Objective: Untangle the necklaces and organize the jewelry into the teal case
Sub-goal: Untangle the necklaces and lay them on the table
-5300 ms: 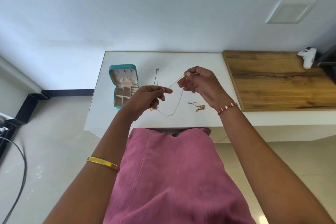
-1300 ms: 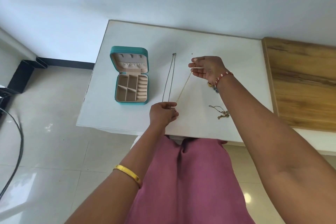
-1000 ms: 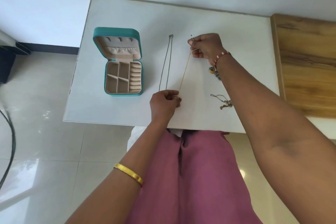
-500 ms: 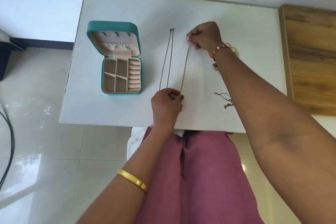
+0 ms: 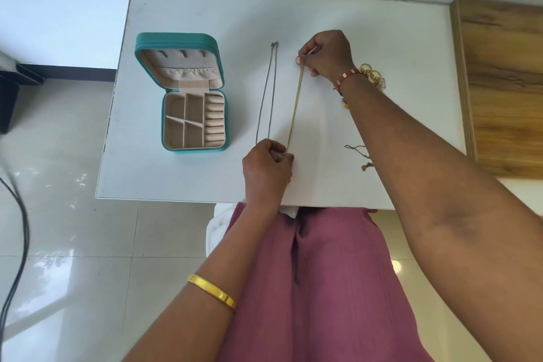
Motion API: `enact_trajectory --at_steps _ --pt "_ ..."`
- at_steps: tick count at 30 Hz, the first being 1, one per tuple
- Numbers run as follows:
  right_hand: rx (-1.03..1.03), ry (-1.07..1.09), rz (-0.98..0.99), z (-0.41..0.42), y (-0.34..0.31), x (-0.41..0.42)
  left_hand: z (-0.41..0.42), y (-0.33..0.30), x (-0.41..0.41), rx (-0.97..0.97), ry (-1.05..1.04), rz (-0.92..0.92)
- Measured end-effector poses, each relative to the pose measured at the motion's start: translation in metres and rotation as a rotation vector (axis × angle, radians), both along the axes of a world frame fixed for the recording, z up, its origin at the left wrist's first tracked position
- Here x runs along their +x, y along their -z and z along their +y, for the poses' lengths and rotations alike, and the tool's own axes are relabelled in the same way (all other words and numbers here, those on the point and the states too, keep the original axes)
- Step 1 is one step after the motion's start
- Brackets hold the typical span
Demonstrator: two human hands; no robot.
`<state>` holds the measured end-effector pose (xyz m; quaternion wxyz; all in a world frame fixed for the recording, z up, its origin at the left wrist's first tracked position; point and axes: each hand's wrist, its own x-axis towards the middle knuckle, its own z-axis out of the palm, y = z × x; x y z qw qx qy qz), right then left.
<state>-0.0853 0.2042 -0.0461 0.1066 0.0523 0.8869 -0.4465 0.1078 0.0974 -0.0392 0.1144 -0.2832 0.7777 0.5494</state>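
Two necklaces, one case and several loose pieces on a white table [image 5: 367, 38]:

- Gold necklace [image 5: 294, 110]: doubled into a narrow strand, stretched straight on the tabletop between the two hands, running from the far side toward the person.
- Right hand [image 5: 326, 56]: fingers curled, pinching the far end of the gold necklace; a red and white bracelet [image 5: 345, 79] sits on its wrist.
- Left hand [image 5: 267, 169]: fingers curled, pinching the near end of the gold necklace close to the table's front edge; a gold bangle [image 5: 212, 294] sits on its forearm.
- Silver necklace [image 5: 266, 94]: lies just left of the gold one and about parallel to it, doubled, clasp at the far end, untouched by either hand.
- Teal case [image 5: 179, 40]: open, left of both necklaces and apart from them; lid laid back away from the person, beige tray with dividers and ring rolls facing up.
- Gold rings [image 5: 372, 73]: a small cluster just right of the right wrist.
- Thin chain with pendant [image 5: 360, 156]: loose heap beside the right forearm, partly hidden by it.
- Wooden surface [image 5: 502, 82]: adjoins the table on the right.
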Motion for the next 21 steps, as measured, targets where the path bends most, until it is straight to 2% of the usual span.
enact_trajectory --at_steps 8,12,17,21 --pt "-0.113 0.115 0.037 0.008 -0.011 0.018 -0.004 -0.005 0.007 0.014 0.030 0.013" --pt "-0.243 0.239 0.104 0.022 -0.022 0.058 -0.001 -0.018 0.011 0.054 0.051 0.023" --pt "-0.427 0.394 0.086 0.048 -0.034 0.117 0.019 -0.040 0.015 0.154 0.088 0.034" --pt "-0.412 0.505 0.067 0.076 -0.034 0.157 0.037 -0.048 0.019 0.191 0.122 0.035"
